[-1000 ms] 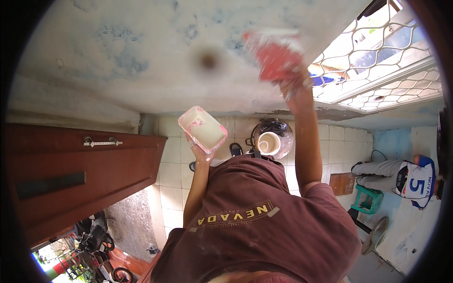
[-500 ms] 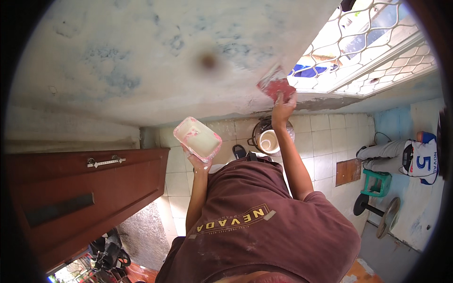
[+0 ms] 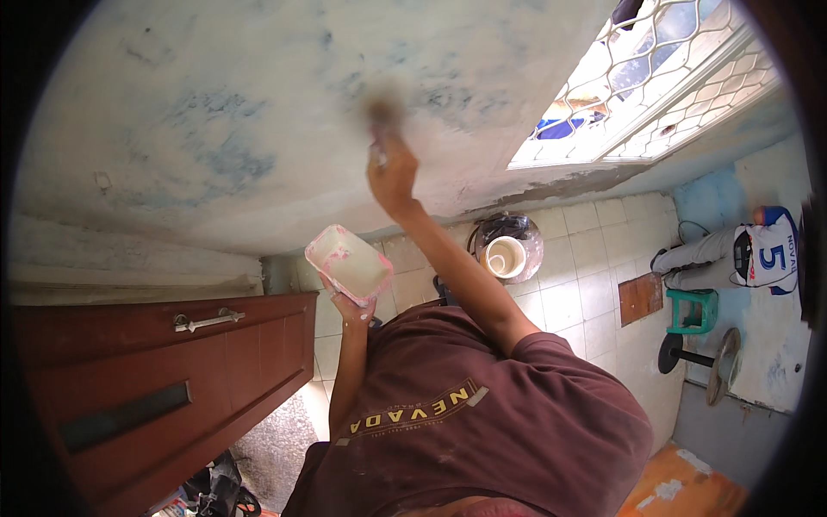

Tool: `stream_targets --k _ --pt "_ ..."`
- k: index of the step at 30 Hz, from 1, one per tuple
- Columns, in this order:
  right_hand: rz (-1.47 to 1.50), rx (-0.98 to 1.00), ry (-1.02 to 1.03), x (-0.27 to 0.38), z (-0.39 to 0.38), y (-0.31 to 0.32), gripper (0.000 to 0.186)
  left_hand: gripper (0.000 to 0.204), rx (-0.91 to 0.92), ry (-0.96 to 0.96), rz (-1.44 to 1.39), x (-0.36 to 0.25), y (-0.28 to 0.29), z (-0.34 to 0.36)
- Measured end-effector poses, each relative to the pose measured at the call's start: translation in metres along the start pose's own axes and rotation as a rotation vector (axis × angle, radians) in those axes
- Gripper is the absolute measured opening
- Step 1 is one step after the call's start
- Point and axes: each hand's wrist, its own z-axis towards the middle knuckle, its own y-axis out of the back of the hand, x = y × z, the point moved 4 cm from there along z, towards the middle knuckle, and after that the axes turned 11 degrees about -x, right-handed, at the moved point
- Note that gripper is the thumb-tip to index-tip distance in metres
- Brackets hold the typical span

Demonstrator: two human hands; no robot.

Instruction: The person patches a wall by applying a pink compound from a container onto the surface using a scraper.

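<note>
My left hand (image 3: 353, 308) is closed on a rectangular tub (image 3: 355, 265) with whitish paste in it and pink smears on its rim, gripping it from below. Raised to the patchy white and blue wall (image 3: 241, 103), my right hand (image 3: 394, 177) is closed on a red putty spreader (image 3: 377, 140). Most of the spreader is hidden behind the fingers and a dark blurred spot in the picture. White residue marks the fingers of both hands.
A window with a white metal grille (image 3: 637, 95) is at the upper right. On the tiled floor, a white bucket (image 3: 505, 257) stands by the wall. A brown door (image 3: 172, 362) is at left. To the right are a person (image 3: 767, 250), a green stool (image 3: 692, 311) and a round-ended stand (image 3: 698, 358).
My right hand has swept left along the wall with the spreader, away from the window. My left hand still holds the tub, shifted slightly left in view.
</note>
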Motion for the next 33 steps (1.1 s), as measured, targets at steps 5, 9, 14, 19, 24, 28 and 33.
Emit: stream_targets --k 5,9,14,19,24,28,33 --pt "0.176 0.060 0.142 0.018 -0.018 0.040 0.044 0.071 0.006 -0.066 0.059 0.004 -0.035 -0.026" --pt "0.107 -0.372 0.047 -0.005 0.032 0.115 0.045 0.071 0.120 -0.039 0.032 0.002 -0.058 -0.047" --pt "0.110 -0.456 -0.035 0.006 0.062 0.091 0.040 0.066 0.110 -0.127 0.076 -0.004 -0.059 -0.057" --pt "0.089 -0.030 0.071 0.030 -0.020 0.025 0.041 0.066 0.074 -0.118 0.117 -0.012 -0.066 -0.068" --pt "0.180 -0.116 -0.024 -0.006 -0.040 0.069 0.043 0.063 0.084 -0.153 0.173 -0.023 -0.083 -0.098" --pt "0.037 -0.589 -0.149 -0.007 0.052 0.144 0.045 0.060 0.119 -0.183 0.112 -0.046 -0.073 -0.128" --pt "-0.067 -0.477 -0.090 0.024 0.075 0.064 0.063 0.058 0.071 -0.117 0.026 -0.071 -0.063 -0.136"
